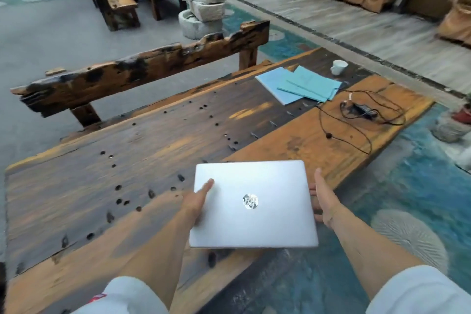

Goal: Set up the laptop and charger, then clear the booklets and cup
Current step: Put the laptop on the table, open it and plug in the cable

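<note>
Closed laptop (253,205) held over the bench's (127,160) near edge

It is gripped at both sides — left hand (198,201), right hand (323,201); booklets (298,84), cup (339,67) and charger (363,111) are seen toward the far right corner.

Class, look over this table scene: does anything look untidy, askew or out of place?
Mildly. The charger lies in a loose tangle of cable at the table's far right. The blue booklets are fanned unevenly, overlapping. The cup stands upright; no spill shows. The closed laptop is held in both hands.
</note>
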The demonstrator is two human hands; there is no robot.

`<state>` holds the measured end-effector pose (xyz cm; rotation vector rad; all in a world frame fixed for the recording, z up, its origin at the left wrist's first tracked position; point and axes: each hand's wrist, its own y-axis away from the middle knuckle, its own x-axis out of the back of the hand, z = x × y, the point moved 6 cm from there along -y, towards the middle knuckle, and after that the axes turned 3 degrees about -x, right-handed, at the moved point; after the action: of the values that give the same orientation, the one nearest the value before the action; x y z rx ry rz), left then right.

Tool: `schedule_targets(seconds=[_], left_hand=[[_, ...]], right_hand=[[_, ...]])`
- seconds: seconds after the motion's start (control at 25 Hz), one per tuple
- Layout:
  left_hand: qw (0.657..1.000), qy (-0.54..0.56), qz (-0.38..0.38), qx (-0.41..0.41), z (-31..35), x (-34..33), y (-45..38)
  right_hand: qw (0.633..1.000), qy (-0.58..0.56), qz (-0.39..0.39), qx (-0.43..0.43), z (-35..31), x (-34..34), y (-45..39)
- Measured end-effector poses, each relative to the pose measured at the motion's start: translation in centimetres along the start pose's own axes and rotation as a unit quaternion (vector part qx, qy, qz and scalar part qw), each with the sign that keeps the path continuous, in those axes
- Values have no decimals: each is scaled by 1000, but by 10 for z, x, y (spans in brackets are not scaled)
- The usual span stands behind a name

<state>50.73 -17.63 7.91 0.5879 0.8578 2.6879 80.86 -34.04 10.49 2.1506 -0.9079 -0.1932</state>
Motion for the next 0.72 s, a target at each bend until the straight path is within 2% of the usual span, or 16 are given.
schedule_targets(seconds=[0.08, 0.32, 0.4, 0.72], left_hand=[[997, 41, -57, 16, 18, -35, 11], [986, 39, -149, 67, 42, -93, 6], [980, 35, -179, 78, 50, -113, 4], [974, 39, -202, 92, 73, -171, -43]], right_hand=[[1000, -2, 6, -12, 1, 39, -9], [997, -58, -17, -57, -5, 118, -16], [996, -68, -2, -62, -5, 136, -25], [996, -65, 18, -64, -38, 162, -74]])
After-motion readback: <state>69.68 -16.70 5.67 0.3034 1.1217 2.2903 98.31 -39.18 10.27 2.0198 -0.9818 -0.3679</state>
